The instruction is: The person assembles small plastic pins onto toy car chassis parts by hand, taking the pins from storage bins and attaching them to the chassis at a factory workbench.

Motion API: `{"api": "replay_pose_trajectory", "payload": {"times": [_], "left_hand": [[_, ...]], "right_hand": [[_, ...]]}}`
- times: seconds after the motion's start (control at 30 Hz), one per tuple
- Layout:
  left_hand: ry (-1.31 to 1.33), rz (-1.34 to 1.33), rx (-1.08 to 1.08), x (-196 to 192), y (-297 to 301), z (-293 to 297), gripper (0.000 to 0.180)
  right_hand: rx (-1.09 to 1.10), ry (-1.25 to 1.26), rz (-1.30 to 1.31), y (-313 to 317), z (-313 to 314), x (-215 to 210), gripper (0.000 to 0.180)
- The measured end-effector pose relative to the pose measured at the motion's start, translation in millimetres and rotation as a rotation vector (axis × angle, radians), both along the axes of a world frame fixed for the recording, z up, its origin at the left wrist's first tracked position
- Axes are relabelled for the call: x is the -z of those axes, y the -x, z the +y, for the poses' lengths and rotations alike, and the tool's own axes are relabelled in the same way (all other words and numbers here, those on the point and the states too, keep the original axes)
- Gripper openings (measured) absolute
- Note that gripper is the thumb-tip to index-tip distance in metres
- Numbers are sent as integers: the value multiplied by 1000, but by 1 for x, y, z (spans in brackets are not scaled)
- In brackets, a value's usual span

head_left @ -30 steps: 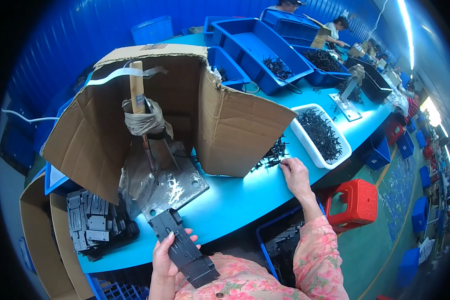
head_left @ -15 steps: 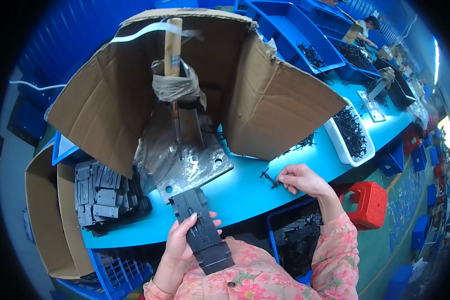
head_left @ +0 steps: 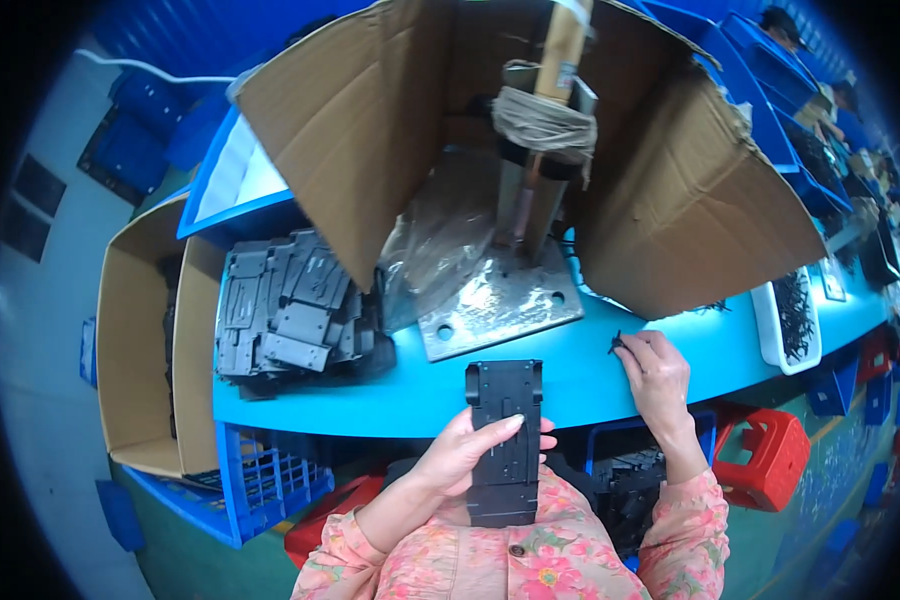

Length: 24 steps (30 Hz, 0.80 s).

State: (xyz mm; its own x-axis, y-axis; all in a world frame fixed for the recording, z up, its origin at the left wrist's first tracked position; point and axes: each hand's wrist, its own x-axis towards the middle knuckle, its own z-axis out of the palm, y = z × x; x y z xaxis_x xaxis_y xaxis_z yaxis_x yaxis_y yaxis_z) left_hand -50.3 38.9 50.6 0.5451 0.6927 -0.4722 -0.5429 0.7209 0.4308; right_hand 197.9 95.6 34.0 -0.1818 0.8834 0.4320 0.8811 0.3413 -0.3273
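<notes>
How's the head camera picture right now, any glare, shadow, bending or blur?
Head view: glare whitens patches of the metal base plate; the cardboard box is shadowed inside; fisheye distortion bows the turquoise tabletop; corners go black; the far-right edge looks soft; the small black part at the right hand's fingertips lacks clear detail.

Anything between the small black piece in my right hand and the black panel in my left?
Nothing visible does: between the small black piece in the right hand and the black panel in the left hand, only blue tabletop shows.
</notes>
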Motion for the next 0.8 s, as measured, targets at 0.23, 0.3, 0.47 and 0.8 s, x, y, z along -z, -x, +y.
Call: {"api": "replay_pose_trajectory", "payload": {"times": [0.23,0.3,0.47,0.8], "left_hand": [[-95,6,-64,6,-1,-4,43],[-122,41,-98,6,-4,-7,44],[-91,45,-141,3,-4,-9,49],[-196,66,-204,7,-8,-11,72]], "right_hand": [[-303,88,339,57,-18,-42,22],[-415,69,297,70,-21,-41,25],[-485,-51,173,91,-18,-40,33],[-515,-51,186,94,-21,-35,35]]}}
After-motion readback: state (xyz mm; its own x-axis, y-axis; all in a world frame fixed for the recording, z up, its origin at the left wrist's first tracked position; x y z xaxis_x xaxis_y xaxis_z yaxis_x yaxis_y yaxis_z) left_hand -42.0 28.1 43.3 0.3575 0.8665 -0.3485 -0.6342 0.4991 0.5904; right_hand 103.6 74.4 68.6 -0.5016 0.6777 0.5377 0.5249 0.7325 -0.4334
